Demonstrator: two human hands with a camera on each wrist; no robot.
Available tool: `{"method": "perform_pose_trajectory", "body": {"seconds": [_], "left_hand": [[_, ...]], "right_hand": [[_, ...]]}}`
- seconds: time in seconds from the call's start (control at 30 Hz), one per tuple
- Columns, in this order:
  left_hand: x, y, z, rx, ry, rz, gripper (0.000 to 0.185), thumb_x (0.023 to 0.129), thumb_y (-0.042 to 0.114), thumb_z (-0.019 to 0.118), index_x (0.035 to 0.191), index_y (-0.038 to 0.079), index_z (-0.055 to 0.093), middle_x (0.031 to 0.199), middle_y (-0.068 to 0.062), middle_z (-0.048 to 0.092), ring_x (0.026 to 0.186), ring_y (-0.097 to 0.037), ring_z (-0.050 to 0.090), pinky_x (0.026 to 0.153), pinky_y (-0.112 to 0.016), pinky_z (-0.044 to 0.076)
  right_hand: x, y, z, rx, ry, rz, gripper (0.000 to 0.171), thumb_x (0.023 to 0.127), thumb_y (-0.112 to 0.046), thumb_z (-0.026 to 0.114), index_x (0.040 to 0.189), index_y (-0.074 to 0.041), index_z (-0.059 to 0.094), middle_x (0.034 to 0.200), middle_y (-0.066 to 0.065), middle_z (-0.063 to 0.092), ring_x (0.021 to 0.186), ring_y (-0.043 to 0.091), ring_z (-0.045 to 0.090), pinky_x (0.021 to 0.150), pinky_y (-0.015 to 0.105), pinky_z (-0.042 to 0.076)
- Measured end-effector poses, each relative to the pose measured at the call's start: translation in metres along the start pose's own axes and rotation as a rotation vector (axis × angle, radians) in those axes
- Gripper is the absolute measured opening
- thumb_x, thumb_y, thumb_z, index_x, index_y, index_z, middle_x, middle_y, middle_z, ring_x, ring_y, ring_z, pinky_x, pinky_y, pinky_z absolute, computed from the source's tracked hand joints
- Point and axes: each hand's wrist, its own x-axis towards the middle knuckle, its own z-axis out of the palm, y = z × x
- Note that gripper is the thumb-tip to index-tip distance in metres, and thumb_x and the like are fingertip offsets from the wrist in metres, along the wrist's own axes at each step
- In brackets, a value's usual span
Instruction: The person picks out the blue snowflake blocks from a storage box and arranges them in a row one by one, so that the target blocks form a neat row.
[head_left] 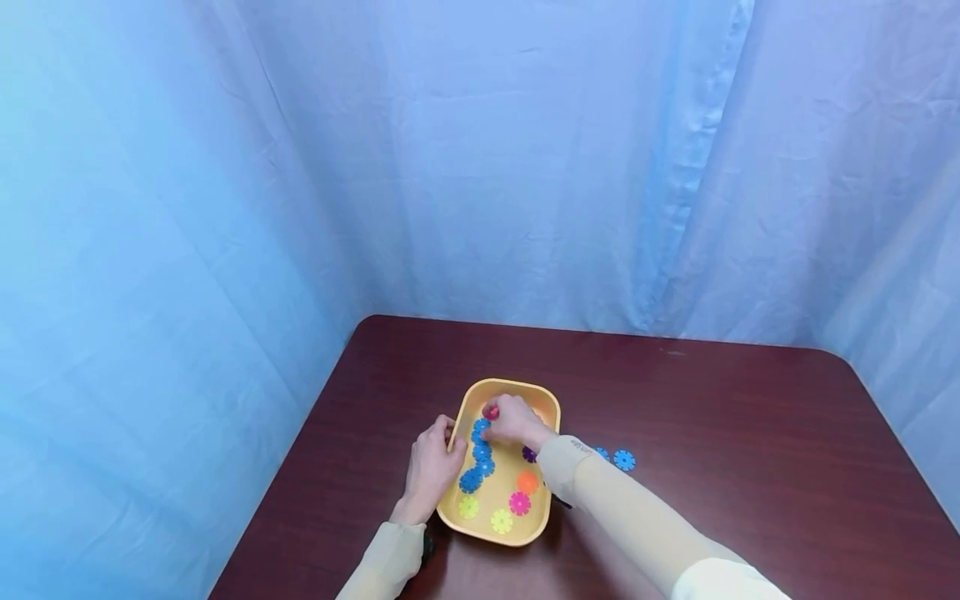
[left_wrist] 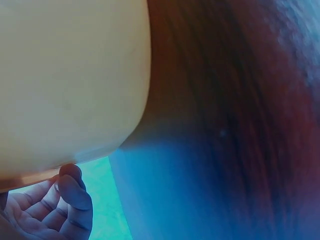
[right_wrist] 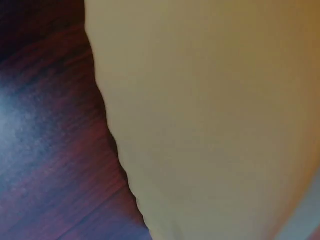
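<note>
Dark wooden table (head_left: pixel 750 433), blue curtains (head_left: pixel 480 158)

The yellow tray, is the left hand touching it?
Touching. The head view shows the left hand holding the yellow tray by its left rim, and the left wrist view shows a fingertip against the tray's underside edge.

Dark wood table (head_left: pixel 750 433): yellow tray (head_left: pixel 551 404), two blue discs (head_left: pixel 624 460) beside.

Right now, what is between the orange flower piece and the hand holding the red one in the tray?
In the head view, a chain of blue pieces and bare yellow tray floor lie between the orange piece and the right hand.
</note>
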Motion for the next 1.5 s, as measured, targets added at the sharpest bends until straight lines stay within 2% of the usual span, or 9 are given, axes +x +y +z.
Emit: {"method": "perform_pose_trajectory", "body": {"seconds": [0.3,0.57,0.7,0.83,0.93,1.1,1.2,1.3,1.5], "left_hand": [[0.001,-0.001,-0.001,0.006,0.001,0.019,0.010,0.078,0.018,0.061,0.086,0.016,0.057,0.066,0.008,0.051,0.053,-0.008,0.047,0.047,-0.022,0.039],[0.001,-0.001,-0.001,0.015,0.009,0.019,0.010,0.077,0.018,0.062,0.086,0.016,0.058,0.066,0.008,0.052,0.053,-0.007,0.048,0.048,-0.022,0.039],[0.001,0.000,-0.001,0.017,0.010,0.017,0.010,0.077,0.018,0.062,0.086,0.015,0.058,0.066,0.008,0.052,0.053,-0.008,0.048,0.049,-0.022,0.039],[0.000,0.001,-0.001,0.025,0.016,0.027,0.009,0.077,0.017,0.061,0.085,0.017,0.057,0.066,0.008,0.052,0.053,-0.007,0.048,0.049,-0.023,0.040],[0.000,0.000,-0.001,0.026,0.026,0.037,0.009,0.076,0.017,0.061,0.084,0.017,0.057,0.067,0.009,0.053,0.054,-0.006,0.048,0.049,-0.023,0.040],[0.000,0.001,-0.001,0.029,0.030,0.033,0.010,0.076,0.015,0.063,0.084,0.016,0.058,0.067,0.008,0.053,0.054,-0.008,0.049,0.049,-0.023,0.040],[0.000,0.001,-0.001,0.039,0.027,0.024,0.010,0.076,0.015,0.063,0.084,0.015,0.058,0.067,0.007,0.053,0.054,-0.008,0.049,0.050,-0.024,0.040],[0.000,0.002,-0.001,0.045,0.024,0.018,0.010,0.076,0.015,0.063,0.085,0.014,0.058,0.068,0.007,0.054,0.055,-0.008,0.049,0.050,-0.023,0.040],[-0.001,0.002,-0.001,0.049,0.015,0.023,0.010,0.077,0.016,0.063,0.086,0.014,0.058,0.067,0.007,0.053,0.053,-0.008,0.048,0.049,-0.023,0.040]], "right_hand": [[0.005,0.001,0.006,-0.059,0.018,-0.088,0.035,0.068,-0.020,0.077,0.098,-0.005,0.066,0.094,0.008,0.064,0.083,0.018,0.057,0.072,0.032,0.047],[0.005,0.001,0.008,-0.067,0.021,-0.082,0.028,0.067,-0.018,0.078,0.088,-0.005,0.065,0.080,0.003,0.061,0.068,0.016,0.053,0.061,0.028,0.045],[0.006,0.004,0.009,-0.064,0.022,-0.082,0.023,0.065,-0.018,0.078,0.076,-0.006,0.062,0.063,-0.003,0.052,0.057,0.013,0.048,0.052,0.024,0.040],[0.005,0.005,0.010,-0.037,0.024,-0.080,0.024,0.063,-0.017,0.075,0.061,-0.007,0.053,0.048,-0.005,0.036,0.044,0.011,0.037,0.042,0.024,0.030],[0.005,0.006,0.010,-0.018,0.017,-0.060,0.028,0.062,-0.017,0.073,0.056,-0.008,0.047,0.045,-0.006,0.028,0.039,0.010,0.031,0.038,0.024,0.026],[0.003,0.006,0.006,-0.029,0.026,-0.034,0.034,0.063,-0.021,0.072,0.052,-0.015,0.040,0.045,-0.008,0.026,0.039,0.008,0.027,0.039,0.024,0.024],[0.001,0.005,0.002,-0.017,0.034,-0.035,0.035,0.063,-0.021,0.071,0.051,-0.016,0.038,0.044,-0.008,0.027,0.040,0.007,0.027,0.039,0.024,0.023],[-0.002,0.003,-0.002,-0.006,0.033,-0.037,0.029,0.064,-0.022,0.072,0.053,-0.015,0.047,0.045,-0.007,0.035,0.040,0.008,0.034,0.040,0.024,0.028],[-0.009,0.000,-0.010,0.007,0.041,-0.039,0.019,0.066,-0.025,0.073,0.069,-0.011,0.061,0.057,-0.003,0.055,0.051,0.012,0.050,0.048,0.026,0.041]]}}
